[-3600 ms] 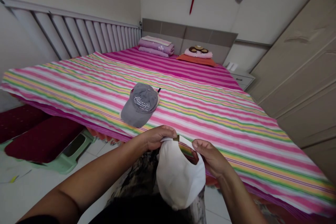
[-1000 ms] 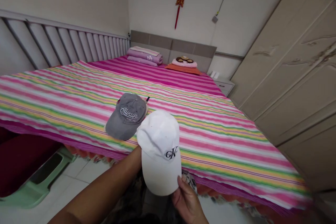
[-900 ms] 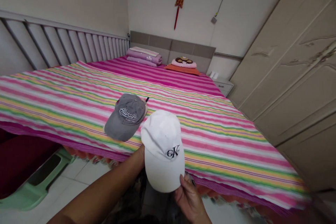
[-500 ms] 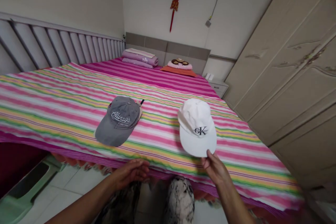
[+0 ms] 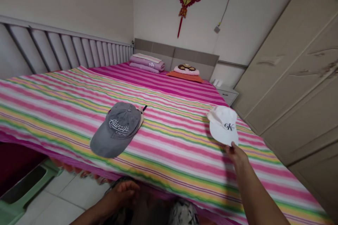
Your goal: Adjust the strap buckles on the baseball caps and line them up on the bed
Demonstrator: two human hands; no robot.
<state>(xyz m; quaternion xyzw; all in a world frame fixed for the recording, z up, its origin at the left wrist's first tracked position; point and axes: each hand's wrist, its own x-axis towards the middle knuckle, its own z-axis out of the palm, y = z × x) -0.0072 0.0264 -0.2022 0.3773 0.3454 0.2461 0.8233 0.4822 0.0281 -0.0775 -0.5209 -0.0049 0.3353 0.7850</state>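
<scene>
One white cap (image 5: 224, 117), brim (image 5: 220, 134) pinched in the nearer right hand (image 5: 239, 156); left hand (image 5: 120, 197) well apart, empty, loosely open.

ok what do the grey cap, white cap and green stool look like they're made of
The grey cap: matte woven cotton, probably, going by its soft, slightly faded crown and stitched-looking lettering.
The white cap: also matte cloth, likely cotton, its crown softly creased; a synthetic blend is possible.
The green stool: smooth plastic, most likely, judging by its rounded, moulded-looking frame and even colour.
</scene>
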